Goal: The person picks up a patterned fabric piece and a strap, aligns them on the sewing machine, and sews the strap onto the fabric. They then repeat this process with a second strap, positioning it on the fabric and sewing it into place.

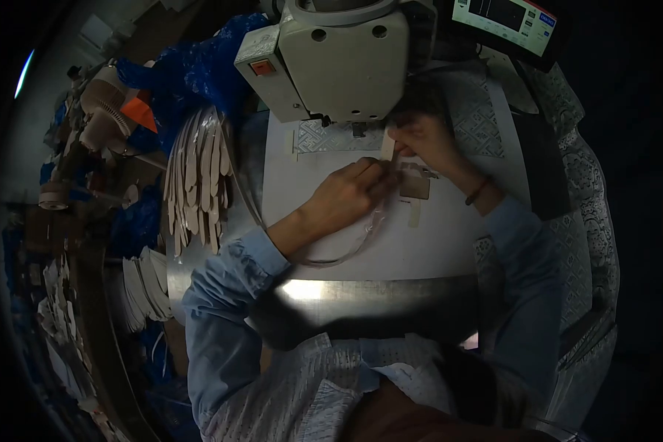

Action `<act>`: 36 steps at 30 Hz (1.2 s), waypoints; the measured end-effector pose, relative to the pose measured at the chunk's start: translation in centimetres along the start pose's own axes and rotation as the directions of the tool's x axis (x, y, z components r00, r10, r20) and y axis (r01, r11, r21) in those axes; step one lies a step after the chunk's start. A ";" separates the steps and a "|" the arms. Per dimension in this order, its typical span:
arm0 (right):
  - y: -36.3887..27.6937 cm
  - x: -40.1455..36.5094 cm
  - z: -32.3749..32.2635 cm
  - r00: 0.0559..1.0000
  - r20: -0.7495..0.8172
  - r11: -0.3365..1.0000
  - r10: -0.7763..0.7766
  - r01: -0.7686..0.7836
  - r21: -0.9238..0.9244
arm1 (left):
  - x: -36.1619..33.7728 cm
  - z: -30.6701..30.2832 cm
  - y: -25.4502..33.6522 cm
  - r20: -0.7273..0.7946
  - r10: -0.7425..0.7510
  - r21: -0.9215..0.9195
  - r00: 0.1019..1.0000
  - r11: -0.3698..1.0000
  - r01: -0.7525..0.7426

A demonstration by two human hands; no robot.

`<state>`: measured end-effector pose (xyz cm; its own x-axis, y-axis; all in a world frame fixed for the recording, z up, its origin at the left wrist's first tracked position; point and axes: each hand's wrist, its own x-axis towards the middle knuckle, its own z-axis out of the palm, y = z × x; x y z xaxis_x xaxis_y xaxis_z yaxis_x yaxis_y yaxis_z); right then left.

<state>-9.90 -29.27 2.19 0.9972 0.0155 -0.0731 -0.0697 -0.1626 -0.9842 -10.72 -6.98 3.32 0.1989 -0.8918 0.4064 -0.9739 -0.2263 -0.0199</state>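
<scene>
The left hand [350, 193] lies on the white work surface [435, 243] just in front of the sewing machine [339, 59]. Its fingers are curled tight, and the thumb and forefinger are pinched together at the lower end of a narrow pale strip [389, 151]. The right hand [423, 140] comes in from the other side, close under the machine head. Its fingertips are closed on the upper part of the same strip, so the strip stands nearly upright between the two hands, right beside the needle area.

A translucent band [342, 258] curves out from under the left wrist and sweeps round toward the left fingers. It seems to be caught in that same pinch, though the dim light makes this hard to confirm.

A small tan patch [414, 184] lies flat on the surface just below the right hand. Patterned fabric [324, 138] sits under the machine's foot. The right wrist wears a thin dark wristband [477, 191].

To the left, a bundle of strips [199, 177] fans over the table edge near a blue bag [191, 70]. A control panel [504, 22] sits at upper right.
</scene>
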 end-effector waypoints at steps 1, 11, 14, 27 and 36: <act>-0.2 0.8 0.5 0.998 -0.056 0.999 -0.001 -0.002 -0.050 | 0.2 0.4 -0.4 0.015 -0.040 0.023 0.999 0.999 0.040; 1.1 0.9 0.8 0.616 0.216 0.265 -0.758 0.594 -0.760 | 0.3 0.9 -1.7 -0.070 -0.249 -0.115 0.966 0.964 0.240; 1.3 0.7 0.8 0.699 0.186 0.320 -0.690 0.526 -0.788 | 0.6 1.1 -2.3 -0.088 -0.269 -0.176 0.959 0.952 0.250; 1.8 1.2 0.5 0.704 0.199 0.333 -0.682 0.541 -0.772 | 0.6 1.4 -2.9 -0.139 -0.379 -0.385 0.915 0.872 0.302; 1.7 1.4 0.5 0.664 0.201 0.307 -0.720 0.565 -0.765 | 0.9 1.1 -3.0 -0.153 -0.418 -0.418 0.895 0.849 0.325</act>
<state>-8.63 -29.08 0.29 0.7067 0.3259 0.6280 0.5632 -0.7964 -0.2205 -7.53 -7.57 2.72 0.5684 -0.6438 0.5123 -0.8077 -0.3178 0.4967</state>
